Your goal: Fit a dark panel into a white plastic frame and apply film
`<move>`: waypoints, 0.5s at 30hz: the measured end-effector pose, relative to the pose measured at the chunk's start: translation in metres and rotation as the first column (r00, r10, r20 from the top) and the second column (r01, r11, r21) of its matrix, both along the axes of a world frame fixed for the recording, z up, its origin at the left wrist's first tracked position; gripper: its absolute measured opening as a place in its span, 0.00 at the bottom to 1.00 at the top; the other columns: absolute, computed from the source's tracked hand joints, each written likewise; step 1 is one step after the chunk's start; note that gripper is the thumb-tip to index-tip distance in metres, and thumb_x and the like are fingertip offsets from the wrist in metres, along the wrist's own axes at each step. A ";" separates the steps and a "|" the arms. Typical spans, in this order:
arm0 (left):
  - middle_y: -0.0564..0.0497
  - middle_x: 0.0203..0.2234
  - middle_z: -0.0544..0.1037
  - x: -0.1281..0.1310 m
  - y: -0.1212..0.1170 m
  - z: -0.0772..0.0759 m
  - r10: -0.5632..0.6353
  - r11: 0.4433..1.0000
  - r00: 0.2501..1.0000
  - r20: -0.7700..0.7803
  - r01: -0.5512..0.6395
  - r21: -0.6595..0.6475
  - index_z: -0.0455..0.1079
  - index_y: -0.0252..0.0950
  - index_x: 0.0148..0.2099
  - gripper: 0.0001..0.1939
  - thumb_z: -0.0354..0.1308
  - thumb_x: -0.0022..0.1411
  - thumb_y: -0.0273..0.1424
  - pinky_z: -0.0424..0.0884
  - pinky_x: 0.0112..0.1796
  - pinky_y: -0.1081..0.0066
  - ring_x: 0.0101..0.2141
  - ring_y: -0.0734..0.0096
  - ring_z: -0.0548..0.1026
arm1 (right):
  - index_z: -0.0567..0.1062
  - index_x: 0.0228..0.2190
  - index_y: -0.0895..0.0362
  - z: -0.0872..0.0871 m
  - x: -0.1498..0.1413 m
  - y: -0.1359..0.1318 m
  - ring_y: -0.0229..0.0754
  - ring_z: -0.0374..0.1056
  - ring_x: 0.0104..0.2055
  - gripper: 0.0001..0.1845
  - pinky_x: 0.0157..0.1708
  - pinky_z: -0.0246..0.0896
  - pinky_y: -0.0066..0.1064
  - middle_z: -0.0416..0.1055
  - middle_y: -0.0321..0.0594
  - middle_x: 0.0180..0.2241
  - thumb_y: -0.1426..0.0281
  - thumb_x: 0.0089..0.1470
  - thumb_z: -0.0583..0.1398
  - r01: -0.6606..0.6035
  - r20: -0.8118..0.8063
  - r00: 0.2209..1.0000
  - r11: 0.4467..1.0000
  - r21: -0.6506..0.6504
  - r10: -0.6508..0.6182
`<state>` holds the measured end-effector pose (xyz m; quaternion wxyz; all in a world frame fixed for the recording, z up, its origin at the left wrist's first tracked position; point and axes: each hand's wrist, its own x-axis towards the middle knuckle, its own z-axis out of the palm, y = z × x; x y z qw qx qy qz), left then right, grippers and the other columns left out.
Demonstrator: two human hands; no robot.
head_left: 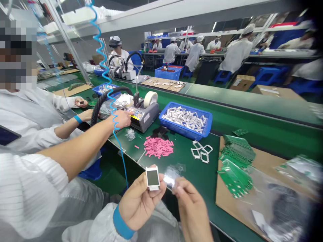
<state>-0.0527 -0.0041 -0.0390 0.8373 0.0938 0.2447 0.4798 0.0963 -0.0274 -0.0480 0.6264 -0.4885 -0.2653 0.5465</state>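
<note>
My left hand (140, 201) is closed on a small white-framed screen part (152, 178), held upright near the table's front edge. My right hand (189, 205) pinches a piece of clear film (171, 175) right beside that part. Just beyond my hands, a heap of pink strips (158, 147) lies on the green table (191, 169), along with a few loose white frames (202, 152). A blue bin (187, 132) behind them holds several white frames.
A co-worker's bare arm (83, 145) reaches from the left to a grey tape dispenser (144, 113) with a tape roll. Green circuit boards (236, 164) are stacked on cardboard at the right, beside clear bags (280, 198). A blue coiled hose (111, 87) hangs down. Other workers sit behind.
</note>
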 end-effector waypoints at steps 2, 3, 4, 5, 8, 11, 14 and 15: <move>0.51 0.37 0.82 0.021 -0.001 0.020 -0.083 0.996 0.993 0.079 0.084 -0.021 0.76 0.38 0.42 0.09 0.62 0.56 0.29 0.70 0.50 0.71 0.38 0.74 0.79 | 0.69 0.21 0.55 0.016 0.023 -0.010 0.39 0.58 0.33 0.15 0.35 0.56 0.29 0.61 0.35 0.28 0.58 0.45 0.65 0.138 0.061 0.988 0.985 0.099 -0.145; 0.51 0.36 0.82 0.030 -0.001 0.028 -0.124 0.992 0.986 0.115 0.127 -0.021 0.76 0.38 0.40 0.08 0.64 0.55 0.29 0.71 0.48 0.74 0.37 0.75 0.79 | 0.69 0.20 0.55 0.024 0.032 -0.015 0.39 0.58 0.34 0.16 0.35 0.57 0.29 0.61 0.36 0.29 0.58 0.46 0.65 0.184 0.077 0.978 0.973 0.141 -0.196; 0.52 0.36 0.82 0.038 -0.002 0.035 -0.162 0.986 0.977 0.142 0.166 -0.019 0.77 0.37 0.39 0.08 0.64 0.54 0.29 0.72 0.47 0.75 0.37 0.75 0.79 | 0.69 0.20 0.55 0.030 0.038 -0.019 0.39 0.58 0.34 0.16 0.35 0.57 0.29 0.61 0.37 0.29 0.57 0.46 0.65 0.208 0.092 0.970 0.962 0.179 -0.227; 0.52 0.36 0.82 0.044 -0.002 0.041 -0.191 0.980 0.969 0.156 0.196 -0.016 0.77 0.37 0.38 0.08 0.65 0.53 0.29 0.72 0.46 0.76 0.37 0.75 0.79 | 0.69 0.20 0.55 0.035 0.043 -0.022 0.40 0.58 0.34 0.17 0.35 0.58 0.30 0.61 0.37 0.29 0.57 0.46 0.65 0.217 0.112 0.963 0.953 0.210 -0.244; 0.53 0.36 0.82 0.054 -0.004 0.051 -0.233 0.971 0.961 0.148 0.239 -0.023 0.76 0.38 0.38 0.09 0.66 0.52 0.30 0.72 0.45 0.77 0.38 0.75 0.79 | 0.69 0.19 0.55 0.040 0.049 -0.030 0.40 0.59 0.35 0.17 0.35 0.58 0.31 0.62 0.38 0.29 0.56 0.48 0.64 0.204 0.164 0.954 0.945 0.255 -0.250; 0.53 0.36 0.82 0.058 -0.006 0.054 -0.234 0.970 0.965 0.118 0.240 -0.044 0.76 0.37 0.38 0.10 0.66 0.51 0.31 0.72 0.45 0.77 0.37 0.75 0.79 | 0.70 0.19 0.55 0.035 0.048 -0.033 0.41 0.60 0.35 0.17 0.36 0.58 0.31 0.62 0.39 0.29 0.57 0.49 0.63 0.199 0.151 0.958 0.946 0.256 -0.243; 0.51 0.36 0.82 0.059 -0.004 0.047 -0.200 0.976 0.976 0.087 0.206 -0.072 0.76 0.36 0.39 0.10 0.66 0.52 0.30 0.70 0.48 0.74 0.38 0.73 0.79 | 0.70 0.20 0.55 0.029 0.047 -0.032 0.41 0.60 0.35 0.15 0.36 0.58 0.32 0.63 0.39 0.29 0.58 0.49 0.63 0.165 0.120 0.973 0.960 0.224 -0.195; 0.51 0.37 0.82 0.057 -0.002 0.040 -0.161 0.982 0.985 0.068 0.166 -0.089 0.75 0.35 0.40 0.10 0.65 0.53 0.28 0.70 0.49 0.72 0.38 0.73 0.79 | 0.71 0.20 0.55 0.027 0.048 -0.031 0.41 0.60 0.35 0.15 0.36 0.58 0.32 0.63 0.39 0.29 0.58 0.49 0.63 0.150 0.112 0.978 0.965 0.213 -0.177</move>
